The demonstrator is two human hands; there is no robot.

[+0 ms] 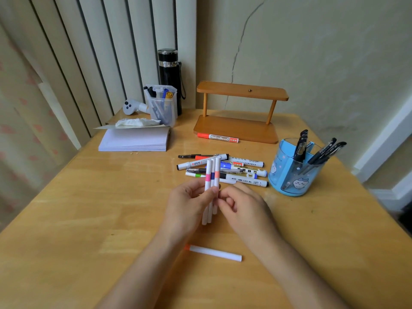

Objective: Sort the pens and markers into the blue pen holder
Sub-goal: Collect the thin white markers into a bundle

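We're looking at a home study corner, a small wooden desk (89, 208) pushed right into the angle of two walls. On the left hangs a pale curtain (20, 112) with pink spots beside tall vertical slats, very much a room in a house. The plaster wall (312, 52) behind shows a long crack running down it. Desk clutter fits the picture: a stack of white paper (133, 140), a little wooden shelf (239, 112), a black flask (170, 76), a clear tub of stationery (162, 104), a blue pen holder (294, 172) with cartoon faces, and loose markers (225, 169) scattered mid-desk. White trim runs along at the right.
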